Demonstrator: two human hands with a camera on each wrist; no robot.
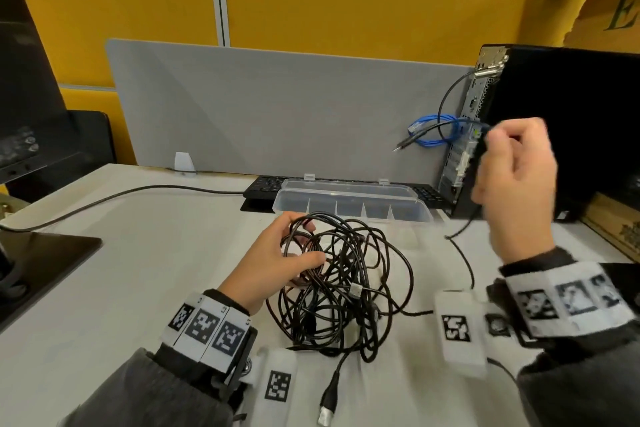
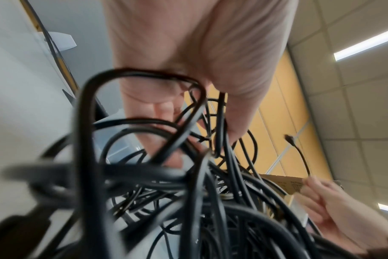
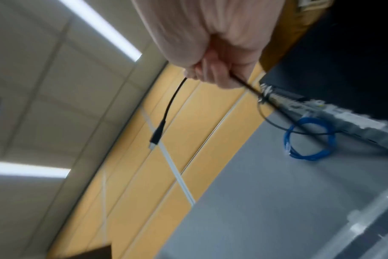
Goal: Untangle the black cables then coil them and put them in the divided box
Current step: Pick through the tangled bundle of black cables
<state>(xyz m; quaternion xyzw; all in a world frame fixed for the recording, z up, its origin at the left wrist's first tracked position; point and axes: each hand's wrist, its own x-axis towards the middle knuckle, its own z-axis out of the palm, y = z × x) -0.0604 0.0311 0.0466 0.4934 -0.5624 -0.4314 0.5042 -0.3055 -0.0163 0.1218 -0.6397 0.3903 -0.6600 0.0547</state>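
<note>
A tangle of black cables (image 1: pixel 343 284) lies on the white desk (image 1: pixel 138 253) in front of me. My left hand (image 1: pixel 277 253) grips several loops at the tangle's left side; the left wrist view shows my left hand's fingers (image 2: pixel 166 108) curled round the black cable loops (image 2: pixel 144 157). My right hand (image 1: pixel 512 170) is raised to the right, pinching one black cable near its end. That cable's plug (image 1: pixel 401 146) hangs free to the left of the hand, and the same plug (image 3: pixel 156 135) dangles below my right hand (image 3: pixel 210 73). The clear divided box (image 1: pixel 353 204) stands open behind the tangle.
A black computer tower (image 1: pixel 554 135) stands at the right with a coiled blue cable (image 1: pixel 433 132) at its back. A black keyboard (image 1: pixel 263 184) lies behind the box. A grey partition (image 1: pixel 277 107) closes the desk's far edge. A monitor base (image 1: pixel 45 253) sits at the left.
</note>
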